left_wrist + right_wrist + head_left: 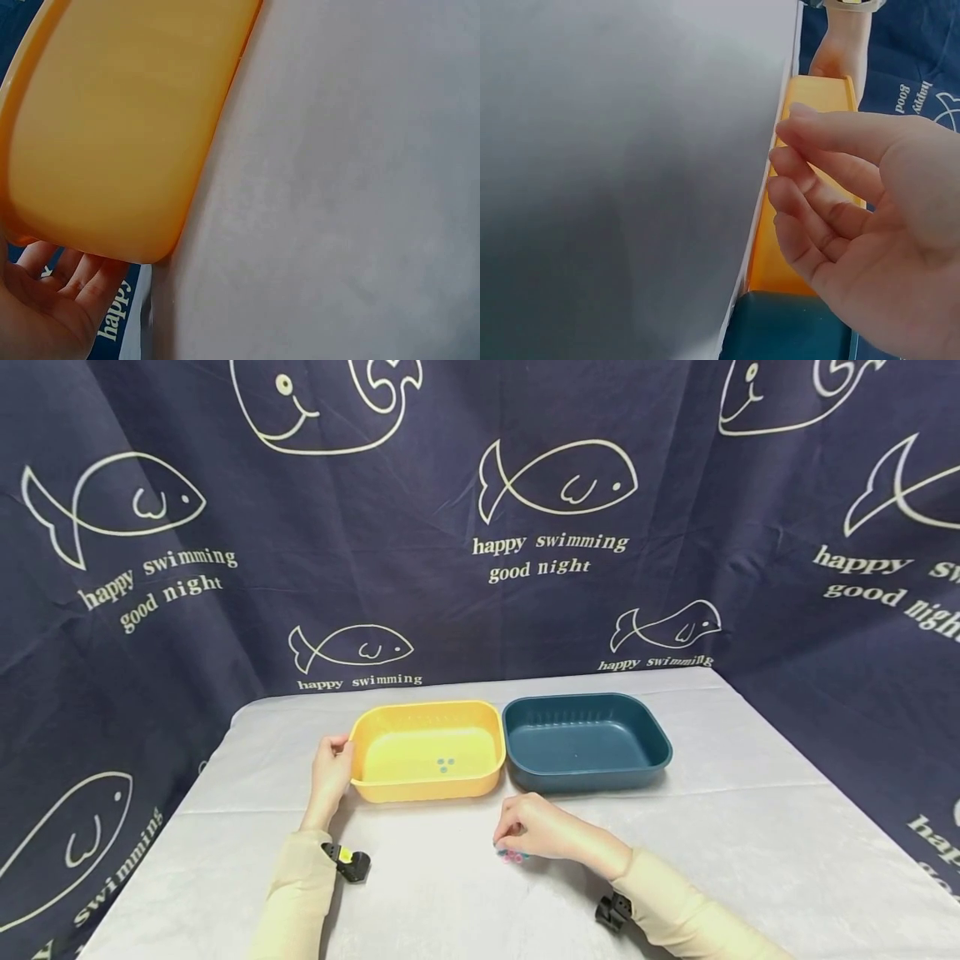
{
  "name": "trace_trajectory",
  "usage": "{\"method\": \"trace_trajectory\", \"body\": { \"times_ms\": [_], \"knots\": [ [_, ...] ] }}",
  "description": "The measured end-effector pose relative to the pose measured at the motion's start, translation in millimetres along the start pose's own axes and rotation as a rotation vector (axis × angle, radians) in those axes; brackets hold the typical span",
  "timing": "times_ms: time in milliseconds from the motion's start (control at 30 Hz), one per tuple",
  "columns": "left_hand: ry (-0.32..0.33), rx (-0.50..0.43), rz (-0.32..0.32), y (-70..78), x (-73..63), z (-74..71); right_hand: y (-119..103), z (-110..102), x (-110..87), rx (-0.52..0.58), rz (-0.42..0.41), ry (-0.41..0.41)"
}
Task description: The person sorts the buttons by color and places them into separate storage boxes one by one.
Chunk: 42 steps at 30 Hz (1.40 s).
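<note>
My left hand [332, 772] holds the left end of the yellow plastic bin [427, 790], with the thumb at the rim and the fingers against the outside. In the left wrist view the fingers [75, 281] show beneath the bin's end wall. Three small blue-grey pieces [443, 766] lie on the bin's floor. My right hand [536, 827] is low over the table, thumb and index fingertips together beside a small cluster of pink and teal pieces [513, 857]. I cannot tell whether a piece is between those fingertips. The right wrist view shows the other fingers loosely curled.
A dark blue bin [588, 781] stands right against the yellow one, on its right. Both rest on a table with a pale cloth [750, 860]. Behind and at the sides hangs a navy curtain [450, 593] with fish drawings. Black cameras are strapped to both wrists.
</note>
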<state>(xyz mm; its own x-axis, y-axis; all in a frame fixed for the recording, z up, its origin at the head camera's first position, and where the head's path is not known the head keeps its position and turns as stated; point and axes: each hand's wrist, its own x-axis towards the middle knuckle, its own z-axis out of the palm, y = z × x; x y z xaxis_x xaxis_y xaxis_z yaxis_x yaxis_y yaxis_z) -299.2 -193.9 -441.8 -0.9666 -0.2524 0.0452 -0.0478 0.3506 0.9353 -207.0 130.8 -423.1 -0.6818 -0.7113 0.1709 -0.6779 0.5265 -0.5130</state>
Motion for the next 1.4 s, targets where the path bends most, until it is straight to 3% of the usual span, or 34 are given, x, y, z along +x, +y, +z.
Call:
{"method": "trace_trajectory", "body": {
  "times_ms": [600,1167,1400],
  "knots": [
    [-0.009,0.011,-0.01,2.2,-0.3,-0.5,-0.7,1.5,-0.1,-0.021,0.008,-0.007],
    [-0.013,0.001,-0.002,3.6,0.3,-2.3,-3.3,1.6,1.4,-0.085,0.067,-0.021],
    [-0.016,-0.008,-0.006,0.5,-0.5,-1.6,-3.4,3.7,-0.5,-0.027,0.075,0.008]
  ]
}}
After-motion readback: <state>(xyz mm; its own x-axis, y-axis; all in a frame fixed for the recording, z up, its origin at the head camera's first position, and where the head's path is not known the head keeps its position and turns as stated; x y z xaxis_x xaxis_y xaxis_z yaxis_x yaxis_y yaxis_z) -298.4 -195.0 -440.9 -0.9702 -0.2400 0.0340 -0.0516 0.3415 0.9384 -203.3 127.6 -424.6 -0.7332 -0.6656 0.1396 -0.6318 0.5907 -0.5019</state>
